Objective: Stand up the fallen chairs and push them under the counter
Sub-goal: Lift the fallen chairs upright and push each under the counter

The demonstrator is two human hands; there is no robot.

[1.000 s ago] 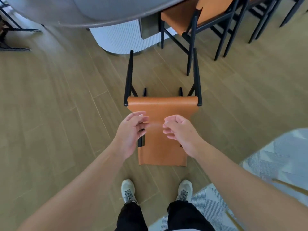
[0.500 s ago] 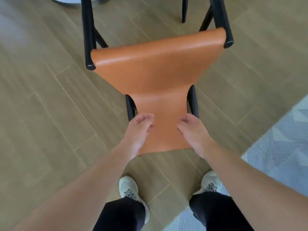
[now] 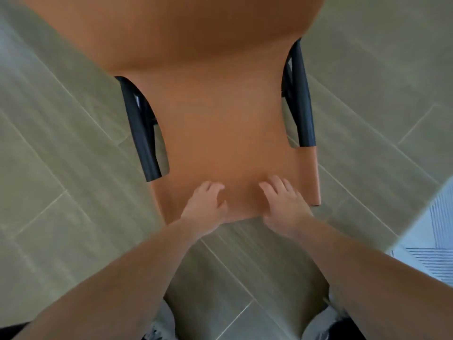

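A tan leather chair (image 3: 220,114) with a black frame (image 3: 141,133) lies on its back on the wood-look floor (image 3: 61,168), filling the upper middle of the view. The left hand (image 3: 204,207) and right hand (image 3: 284,204) both curl their fingers over the near edge of its backrest, gripping it side by side. A striped rug (image 3: 434,241) shows at the floor's right edge.

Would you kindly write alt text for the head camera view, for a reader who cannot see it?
Seen from above, a person's left hand and right hand grip the near top edge of an orange leather chair back. Black frame posts show at both sides, above a wood-look plank floor, with a striped rug at right.
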